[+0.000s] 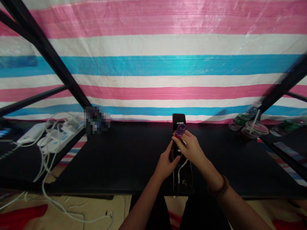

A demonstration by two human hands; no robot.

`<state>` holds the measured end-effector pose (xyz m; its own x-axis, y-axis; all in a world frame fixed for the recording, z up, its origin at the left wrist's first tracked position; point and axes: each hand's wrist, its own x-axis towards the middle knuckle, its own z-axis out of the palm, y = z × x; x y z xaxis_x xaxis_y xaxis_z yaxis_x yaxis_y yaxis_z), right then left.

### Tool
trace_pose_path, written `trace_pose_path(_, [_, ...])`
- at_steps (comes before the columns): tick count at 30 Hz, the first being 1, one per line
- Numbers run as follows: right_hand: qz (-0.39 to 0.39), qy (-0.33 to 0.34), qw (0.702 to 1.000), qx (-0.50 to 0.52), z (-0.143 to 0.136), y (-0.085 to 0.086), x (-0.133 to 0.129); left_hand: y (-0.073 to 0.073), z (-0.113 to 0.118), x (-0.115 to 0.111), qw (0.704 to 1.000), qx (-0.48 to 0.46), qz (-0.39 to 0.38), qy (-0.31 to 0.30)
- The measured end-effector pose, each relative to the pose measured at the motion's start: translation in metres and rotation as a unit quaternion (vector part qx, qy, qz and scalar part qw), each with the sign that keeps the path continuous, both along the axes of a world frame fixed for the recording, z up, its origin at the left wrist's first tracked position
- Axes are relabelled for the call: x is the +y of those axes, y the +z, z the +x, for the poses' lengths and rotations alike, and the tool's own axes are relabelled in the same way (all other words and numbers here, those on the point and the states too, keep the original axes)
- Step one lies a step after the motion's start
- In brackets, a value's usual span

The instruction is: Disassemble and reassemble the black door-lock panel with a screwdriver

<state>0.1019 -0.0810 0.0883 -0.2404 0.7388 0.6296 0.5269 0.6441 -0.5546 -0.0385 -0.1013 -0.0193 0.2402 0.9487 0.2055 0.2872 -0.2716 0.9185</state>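
A long, narrow black device (183,179) lies on the black table, its far end pointing at the striped sheet. A white cable (181,170) runs across its near half. My right hand (190,145) is closed round a small tool with a purple, see-through handle (180,129) and a red part, held over the far half of the device. Its tip is hidden. My left hand (167,162) rests at the device's left edge with thumb and fingers apart, the thumb reaching over the surface.
A white power strip (57,139) with plugs and tangled cables sits at the left. At the right stand a lidded cup with a straw (253,129) and a plastic bottle (241,119); another bottle (285,127) lies farther right. Black metal frame bars (57,68) slant up on both sides.
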Motion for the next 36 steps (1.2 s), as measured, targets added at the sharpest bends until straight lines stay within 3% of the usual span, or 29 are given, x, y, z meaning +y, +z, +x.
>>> trace_pose_path(5, [-0.025,-0.006,0.998,0.049,-0.001,0.009,0.005,0.002,0.000,-0.001,1.000,-0.011,-0.009,-0.005])
trace_pose_path(11, [-0.041,0.009,0.997,0.057,-0.007,0.001,0.001,0.002,0.001,-0.001,1.000,-0.023,0.016,0.001])
trace_pose_path(18, [-0.031,-0.028,0.991,0.125,-0.009,-0.009,0.003,0.007,0.006,0.024,0.990,-0.029,0.099,0.101])
trace_pose_path(22, [-0.057,-0.021,0.990,0.131,-0.005,-0.012,0.003,0.011,0.005,0.037,0.987,-0.023,0.117,0.105])
trace_pose_path(29, [-0.004,-0.069,0.993,0.096,-0.007,-0.010,0.003,0.016,0.008,0.039,0.985,-0.019,0.132,0.109])
trace_pose_path(36, [0.012,-0.075,0.991,0.114,-0.004,-0.015,-0.004,0.020,0.008,0.037,0.984,-0.001,0.135,0.117])
